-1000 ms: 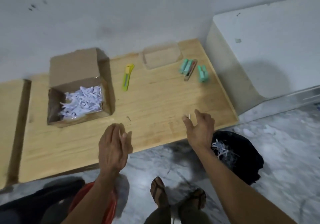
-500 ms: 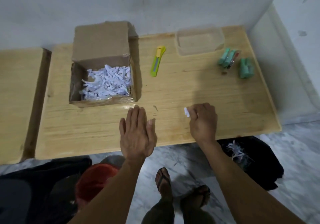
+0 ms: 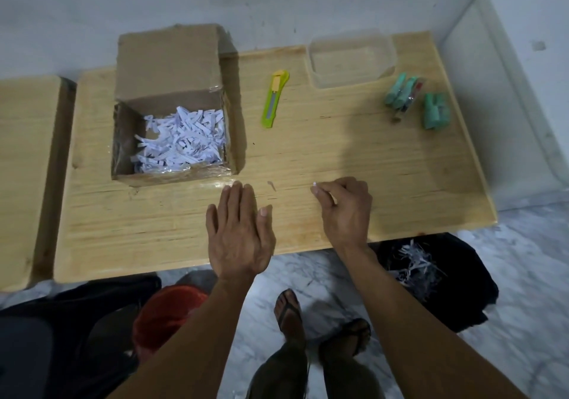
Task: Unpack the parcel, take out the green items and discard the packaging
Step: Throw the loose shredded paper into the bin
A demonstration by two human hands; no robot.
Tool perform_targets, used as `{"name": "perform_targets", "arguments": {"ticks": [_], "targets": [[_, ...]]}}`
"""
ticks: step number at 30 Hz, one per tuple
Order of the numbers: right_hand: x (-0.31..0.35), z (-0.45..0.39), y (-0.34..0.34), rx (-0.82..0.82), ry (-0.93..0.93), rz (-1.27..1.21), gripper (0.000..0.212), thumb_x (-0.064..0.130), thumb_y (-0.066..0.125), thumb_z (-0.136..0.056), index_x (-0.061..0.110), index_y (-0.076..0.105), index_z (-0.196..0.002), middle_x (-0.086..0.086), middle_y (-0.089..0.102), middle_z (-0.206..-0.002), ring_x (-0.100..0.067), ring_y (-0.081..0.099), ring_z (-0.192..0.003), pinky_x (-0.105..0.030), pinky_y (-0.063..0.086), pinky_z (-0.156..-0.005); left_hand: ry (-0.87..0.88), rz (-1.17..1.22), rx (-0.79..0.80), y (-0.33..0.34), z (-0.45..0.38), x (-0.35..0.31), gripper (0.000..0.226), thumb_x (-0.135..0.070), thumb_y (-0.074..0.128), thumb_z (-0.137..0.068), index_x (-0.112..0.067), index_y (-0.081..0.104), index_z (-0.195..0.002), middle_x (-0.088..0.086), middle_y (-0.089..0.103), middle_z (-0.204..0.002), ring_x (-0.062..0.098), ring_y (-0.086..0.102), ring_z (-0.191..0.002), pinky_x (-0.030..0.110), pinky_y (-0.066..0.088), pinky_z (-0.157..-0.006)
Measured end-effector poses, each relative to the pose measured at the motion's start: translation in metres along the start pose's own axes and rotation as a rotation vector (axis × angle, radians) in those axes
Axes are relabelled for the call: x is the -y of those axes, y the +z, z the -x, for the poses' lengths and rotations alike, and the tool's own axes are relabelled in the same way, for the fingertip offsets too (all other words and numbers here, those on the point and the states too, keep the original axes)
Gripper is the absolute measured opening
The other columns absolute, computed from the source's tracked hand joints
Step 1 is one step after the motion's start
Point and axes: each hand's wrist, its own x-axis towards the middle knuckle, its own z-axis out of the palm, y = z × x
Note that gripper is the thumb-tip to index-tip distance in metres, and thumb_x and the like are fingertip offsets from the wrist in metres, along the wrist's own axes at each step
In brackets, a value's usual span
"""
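The person is standing over a low wooden counter (image 3: 308,158), both bare arms reaching down to its near edge. The left hand (image 3: 241,235) is lying flat with its fingers stretched out together, its grip released and holding nothing. The right hand (image 3: 346,210) is curling in, thumb and forefinger pinching a tiny white scrap (image 3: 314,184) just above the wood. The box (image 3: 172,106) is sitting open at the back left of the counter, its flap standing up against the wall, and white shredded paper (image 3: 180,140) is filling its bottom. The green items (image 3: 415,100) are lying out of the box at the far right of the counter, in two small clusters just beside each other. A clear tub (image 3: 352,56) is sitting near them against the wall, and a yellow-green knife (image 3: 275,98) is lying between the box and the tub. Down on the marble floor, to the right of the person's sandalled feet, a black bag (image 3: 462,300) is gaping open with more shreds (image 3: 414,264) inside. A red thing (image 3: 166,315) is showing on the floor to the left, under the left forearm; what it is I cannot tell.
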Motion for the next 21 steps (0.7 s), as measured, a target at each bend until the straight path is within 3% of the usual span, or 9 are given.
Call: {"name": "perform_targets", "arguments": {"ticks": [4, 9, 13, 18, 21], "targets": [[-0.002, 0.005, -0.001, -0.016, -0.052, 0.109, 0.024, 0.035, 0.056, -0.093, 0.016, 0.070, -0.086, -0.002, 0.062, -0.089, -0.026, 0.055, -0.090, -0.043, 0.045, -0.077, 0.025, 0.001, 0.007, -0.004, 0.001, -0.004, 0.063, -0.049, 0.020, -0.104, -0.012, 0.040, -0.151, 0.009, 0.038, -0.159, 0.026, 0.027, -0.151, 0.052, 0.021, -0.120], [-0.004, 0.000, -0.021, 0.025, -0.028, 0.053, 0.032, 0.034, 0.048, -0.092, 0.010, 0.066, -0.083, -0.008, 0.060, -0.088, -0.027, 0.050, -0.090, -0.037, 0.041, -0.083, 0.057, -0.026, 0.007, -0.007, 0.000, -0.013, 0.061, -0.047, 0.024, -0.103, -0.008, 0.043, -0.146, 0.015, 0.042, -0.154, 0.033, 0.033, -0.146, 0.056, 0.028, -0.114], [-0.022, 0.014, -0.070, -0.147, 0.223, -0.207, 0.016, 0.015, 0.060, -0.094, 0.006, 0.060, -0.081, -0.003, 0.058, -0.084, -0.021, 0.051, -0.081, -0.023, 0.034, -0.071, 0.256, 0.029, 0.084, -0.007, -0.002, -0.059, 0.064, -0.051, 0.020, -0.104, -0.010, 0.039, -0.149, 0.015, 0.038, -0.157, 0.032, 0.031, -0.147, 0.056, 0.024, -0.114], [-0.086, 0.055, -0.142, -0.498, 0.423, -0.142, 0.025, 0.022, 0.054, -0.099, 0.005, 0.057, -0.080, -0.005, 0.056, -0.078, -0.020, 0.051, -0.071, -0.027, 0.036, -0.067, 0.577, 0.090, 0.185, 0.010, 0.005, -0.172, 0.062, -0.049, 0.020, -0.105, -0.017, 0.027, -0.158, 0.006, 0.023, -0.166, 0.024, 0.015, -0.155, 0.057, 0.009, -0.123], [-0.135, 0.079, -0.171, -0.552, 0.575, -0.104, 0.024, 0.028, 0.050, -0.100, 0.010, 0.054, -0.085, -0.005, 0.057, -0.079, -0.021, 0.053, -0.070, -0.029, 0.039, -0.065, 0.750, 0.095, 0.249, 0.024, 0.011, -0.232, 0.060, -0.050, 0.013, -0.106, -0.022, 0.024, -0.158, 0.005, 0.024, -0.166, 0.026, 0.018, -0.154, 0.057, 0.012, -0.123]]}}
